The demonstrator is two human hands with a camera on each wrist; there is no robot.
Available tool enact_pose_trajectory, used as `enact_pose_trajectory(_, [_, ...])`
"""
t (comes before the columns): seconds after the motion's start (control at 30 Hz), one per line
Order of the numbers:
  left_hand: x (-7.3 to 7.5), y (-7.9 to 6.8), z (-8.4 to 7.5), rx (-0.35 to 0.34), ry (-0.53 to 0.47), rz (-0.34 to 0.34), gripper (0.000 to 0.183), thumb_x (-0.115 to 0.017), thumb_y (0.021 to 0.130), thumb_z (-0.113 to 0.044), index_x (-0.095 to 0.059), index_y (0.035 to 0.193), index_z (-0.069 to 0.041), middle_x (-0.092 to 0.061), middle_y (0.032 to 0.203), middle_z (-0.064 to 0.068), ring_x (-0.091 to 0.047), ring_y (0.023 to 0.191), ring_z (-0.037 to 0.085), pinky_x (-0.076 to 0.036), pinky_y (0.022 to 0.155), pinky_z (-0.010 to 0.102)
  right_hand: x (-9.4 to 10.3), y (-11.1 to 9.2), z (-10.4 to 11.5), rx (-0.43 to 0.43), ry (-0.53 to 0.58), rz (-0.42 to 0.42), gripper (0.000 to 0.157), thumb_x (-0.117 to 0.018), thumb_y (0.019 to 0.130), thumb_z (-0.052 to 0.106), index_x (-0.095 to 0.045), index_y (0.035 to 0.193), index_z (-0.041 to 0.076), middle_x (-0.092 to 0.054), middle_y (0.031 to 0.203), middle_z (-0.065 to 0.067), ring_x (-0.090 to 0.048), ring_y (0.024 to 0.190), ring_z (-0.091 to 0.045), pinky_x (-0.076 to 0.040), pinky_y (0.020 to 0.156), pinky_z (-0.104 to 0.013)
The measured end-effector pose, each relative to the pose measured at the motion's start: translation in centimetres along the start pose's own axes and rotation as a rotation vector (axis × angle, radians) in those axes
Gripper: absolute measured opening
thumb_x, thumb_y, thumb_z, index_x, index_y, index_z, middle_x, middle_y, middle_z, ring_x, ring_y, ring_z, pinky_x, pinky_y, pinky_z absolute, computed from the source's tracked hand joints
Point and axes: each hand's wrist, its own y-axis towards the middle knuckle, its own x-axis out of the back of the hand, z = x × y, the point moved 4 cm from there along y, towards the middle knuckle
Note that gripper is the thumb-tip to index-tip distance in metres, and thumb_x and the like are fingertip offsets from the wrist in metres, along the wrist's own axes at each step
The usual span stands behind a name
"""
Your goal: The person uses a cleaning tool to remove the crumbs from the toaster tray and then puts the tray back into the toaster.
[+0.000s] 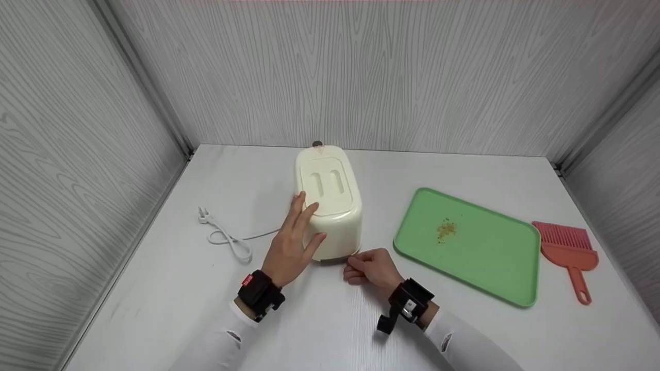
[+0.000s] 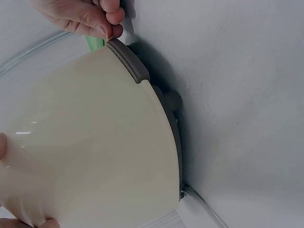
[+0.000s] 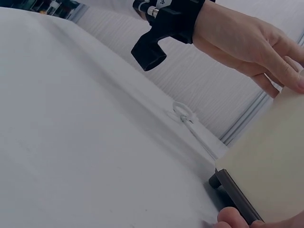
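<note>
A cream toaster (image 1: 336, 234) with a cover over its top stands upright in the middle of the table. My left hand (image 1: 290, 253) rests against it with fingers spread, fingertips at the cover's edge and thumb on the near end. Low on that end, a dark crumb tray (image 2: 129, 61) shows as a narrow strip along the base. With curled fingers, my right hand (image 1: 372, 269) pinches the strip's right end between thumb and index finger. In the right wrist view, only fingertips (image 3: 232, 216) of that hand show beside the dark strip.
A green tray (image 1: 487, 257) with a small heap of crumbs (image 1: 446, 230) lies to the right. Beyond it are a red brush (image 1: 562, 236) and an orange dustpan (image 1: 575, 256). The toaster's white cord and plug (image 1: 205, 216) lie at left. Grey walls enclose the table.
</note>
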Motion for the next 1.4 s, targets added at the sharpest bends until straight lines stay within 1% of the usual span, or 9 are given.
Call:
enact_pose_trajectory(0.23, [-0.1,0.0,0.1,0.013,0.001,0.005,0.060,-0.069,0.102,-0.026,-0.045,0.153,-0.008,-0.024,0.168,0.020,-0.023,0.156,0.037,-0.049,0.112,0.044,-0.1,0.0,-0.1,-0.002,0.007,-0.006,0.022,-0.062,0.102,0.003,-0.073,0.101,-0.016,-0.077,0.084,-0.017,-0.077,0.072,-0.018,-0.066,0.073,-0.032])
enact_pose_trajectory(0.57, [0.3,0.1,0.0,-0.013,0.001,-0.006,0.060,-0.070,0.101,-0.025,-0.046,0.152,-0.007,-0.026,0.167,0.021,-0.023,0.156,0.038,-0.047,0.114,0.046,-0.4,0.1,-0.1,-0.013,0.032,-0.050,0.021,-0.065,0.100,0.003,-0.073,0.100,-0.016,-0.077,0.084,-0.018,-0.077,0.071,-0.018,-0.066,0.071,-0.030])
enact_pose_trajectory(0.83, [0.5,-0.1,0.2,-0.014,0.031,-0.010,0.059,-0.070,0.101,-0.025,-0.047,0.151,-0.007,-0.028,0.167,0.020,-0.026,0.154,0.038,-0.047,0.114,0.044,-1.0,0.3,0.0,-0.040,0.087,-0.068,0.021,-0.065,0.100,0.002,-0.070,0.105,-0.018,-0.077,0.083,-0.016,-0.076,0.069,-0.018,-0.066,0.070,-0.031])
enact_pose_trajectory(1.07, [0.7,-0.2,0.3,-0.018,0.036,-0.018,0.058,-0.072,0.100,-0.024,-0.048,0.150,-0.006,-0.030,0.166,0.021,-0.027,0.154,0.039,-0.047,0.114,0.045,-1.3,0.4,0.1,-0.021,0.094,-0.074,0.022,-0.064,0.100,0.001,-0.070,0.103,-0.019,-0.077,0.084,-0.018,-0.077,0.069,-0.019,-0.066,0.069,-0.031])
enact_pose_trajectory(1.4, [0.3,-0.1,0.4,-0.016,0.010,-0.006,0.057,-0.070,0.101,-0.024,-0.048,0.150,-0.006,-0.028,0.166,0.022,-0.026,0.154,0.040,-0.044,0.117,0.046,-0.8,0.3,-0.1,-0.003,0.088,-0.046,0.023,-0.065,0.100,0.003,-0.071,0.102,-0.019,-0.076,0.081,-0.016,-0.077,0.069,-0.018,-0.066,0.069,-0.032])
